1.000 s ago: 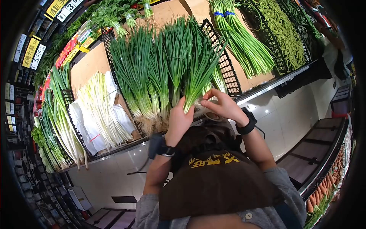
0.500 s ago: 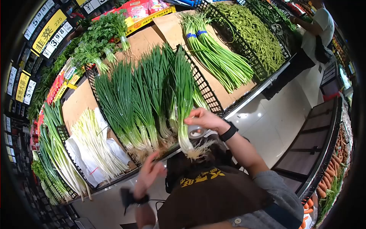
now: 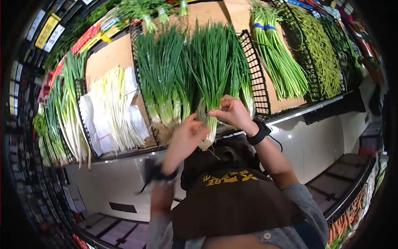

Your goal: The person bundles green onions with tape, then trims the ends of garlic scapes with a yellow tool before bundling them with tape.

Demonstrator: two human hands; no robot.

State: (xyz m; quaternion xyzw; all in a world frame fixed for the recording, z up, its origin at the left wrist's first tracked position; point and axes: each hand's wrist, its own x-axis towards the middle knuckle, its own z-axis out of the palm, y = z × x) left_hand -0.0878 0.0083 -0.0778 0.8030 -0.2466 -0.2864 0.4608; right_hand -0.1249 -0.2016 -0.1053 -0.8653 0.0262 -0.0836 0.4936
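Note:
A bunch of scallions [image 3: 212, 62], leaves fanned upward and roots toward me, stands in front of the other scallions. My right hand [image 3: 233, 113] is closed around its stalks, thumb and fingers pinching just above the white bulbs. My left hand [image 3: 186, 138] is beside the lower stalks, somewhat blurred, its thumb and fingers apart and close to the white part. Behind and to the left, more scallions [image 3: 159, 62] lie in a black plastic crate [image 3: 258, 81]. Dark bands circle both my wrists.
White-stemmed chives [image 3: 118, 112] lie on white paper to the left, with leeks [image 3: 68, 99] beyond. On the right are blue-banded green stalks [image 3: 282, 62] and a crate of green pods [image 3: 321, 54]. The display's metal edge [image 3: 290, 118] runs before me; carrots [image 3: 346, 220] lie lower right.
The view has turned, shifting the display rightward and up. My left hand has moved up to the held bunch's lower stalks. My right hand still grips the scallions, now more upright.

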